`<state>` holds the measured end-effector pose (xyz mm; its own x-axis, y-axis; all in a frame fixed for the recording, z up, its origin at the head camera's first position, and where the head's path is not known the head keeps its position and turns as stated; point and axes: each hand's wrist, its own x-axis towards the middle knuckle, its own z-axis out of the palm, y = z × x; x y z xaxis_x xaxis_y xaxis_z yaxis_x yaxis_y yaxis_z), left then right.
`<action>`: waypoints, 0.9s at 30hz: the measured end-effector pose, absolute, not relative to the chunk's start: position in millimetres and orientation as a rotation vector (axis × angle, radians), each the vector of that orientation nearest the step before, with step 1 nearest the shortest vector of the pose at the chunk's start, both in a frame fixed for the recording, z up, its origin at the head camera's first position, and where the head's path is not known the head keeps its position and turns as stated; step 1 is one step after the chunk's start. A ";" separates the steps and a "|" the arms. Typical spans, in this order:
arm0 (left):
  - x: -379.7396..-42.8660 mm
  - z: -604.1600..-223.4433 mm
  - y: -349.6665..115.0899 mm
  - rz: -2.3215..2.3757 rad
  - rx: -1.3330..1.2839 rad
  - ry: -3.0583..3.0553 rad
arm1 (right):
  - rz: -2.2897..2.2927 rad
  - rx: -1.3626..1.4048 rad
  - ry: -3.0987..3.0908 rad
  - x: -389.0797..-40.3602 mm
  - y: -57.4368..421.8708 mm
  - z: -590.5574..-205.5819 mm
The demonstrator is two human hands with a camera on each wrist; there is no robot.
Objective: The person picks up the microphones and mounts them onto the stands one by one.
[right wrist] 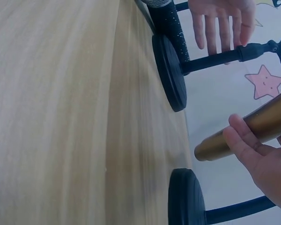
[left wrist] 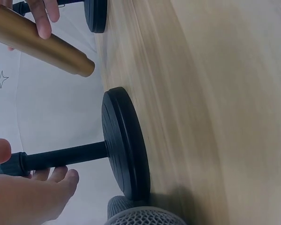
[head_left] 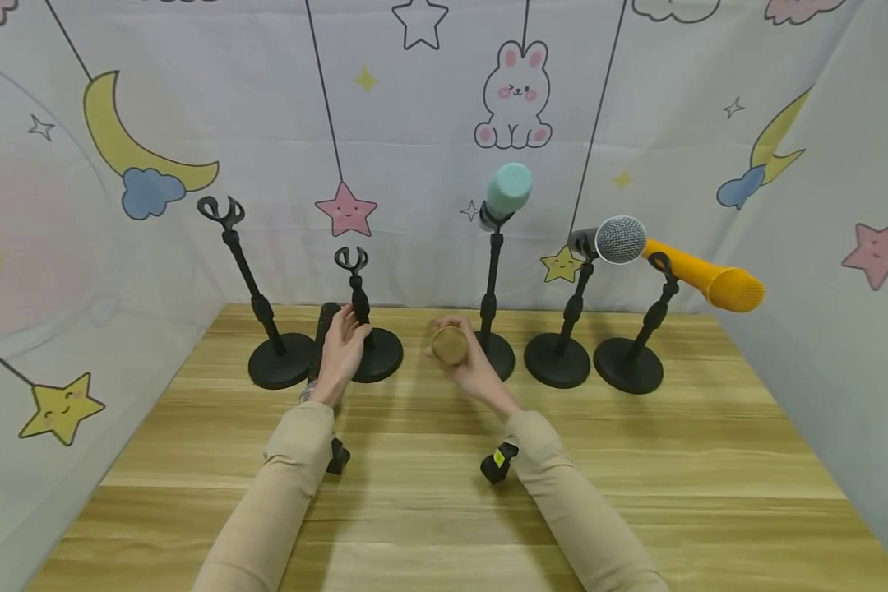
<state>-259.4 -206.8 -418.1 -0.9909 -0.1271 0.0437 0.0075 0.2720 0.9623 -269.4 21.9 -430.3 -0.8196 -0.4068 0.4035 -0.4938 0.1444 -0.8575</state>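
My left hand (head_left: pixel 342 352) holds the pole of the second black microphone stand (head_left: pixel 360 304) from the left, thumb on one side and fingers on the other. The clip on top of that stand holds nothing. In my right hand (head_left: pixel 475 370) is a gold microphone (head_left: pixel 450 345), its round end facing the head camera. The right wrist view shows my fingers round its gold body (right wrist: pixel 267 119), the narrower tail tilted down above the table. A speckled black microphone (right wrist: pixel 171 30) with a silver mesh head lies beside the held stand's base, partly hidden by my left hand in the head view.
At the far left stands another stand (head_left: pixel 270 329) with a bare clip. To the right, three stands carry a mint-headed microphone (head_left: pixel 509 189), a silver-mesh microphone (head_left: pixel 620 239) and an orange microphone (head_left: pixel 710 275). A printed cloth (head_left: pixel 429 205) hangs behind the wooden table (head_left: pixel 414 510).
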 end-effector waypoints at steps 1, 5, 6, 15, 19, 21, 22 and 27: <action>-259.4 -418.3 -206.9 -1.822 0.109 -2.418 | 1.794 0.900 -2.328 -268.9 22.6 -429.3; -259.2 -419.3 -207.7 -1.791 0.085 -2.440 | 1.801 0.851 -2.339 -267.9 25.0 -426.2; -259.2 -419.7 -207.9 -1.771 0.080 -2.450 | 1.803 0.837 -2.341 -267.8 25.7 -425.5; -254.3 -420.5 -206.1 -1.604 -0.001 -2.515 | 1.764 0.800 -2.349 -263.6 31.8 -416.1; -251.0 -421.6 -204.1 -1.570 -0.024 -2.525 | 1.746 0.789 -2.347 -262.2 34.2 -414.2; -249.6 -421.9 -202.5 -1.557 -0.031 -2.527 | 1.748 0.783 -2.339 -261.5 35.7 -413.2; -248.9 -421.8 -201.5 -1.550 -0.033 -2.530 | 1.745 0.779 -2.337 -260.8 36.4 -412.3; -246.4 -421.0 -196.7 -1.505 -0.084 -2.556 | 1.733 0.768 -2.318 -257.7 39.2 -406.8</action>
<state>-246.4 -196.7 -421.0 -0.9833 -0.0399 0.1777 0.1361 0.4876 0.8624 -257.7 39.2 -406.8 -0.8584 -0.3098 0.4088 -0.4797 0.2027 -0.8537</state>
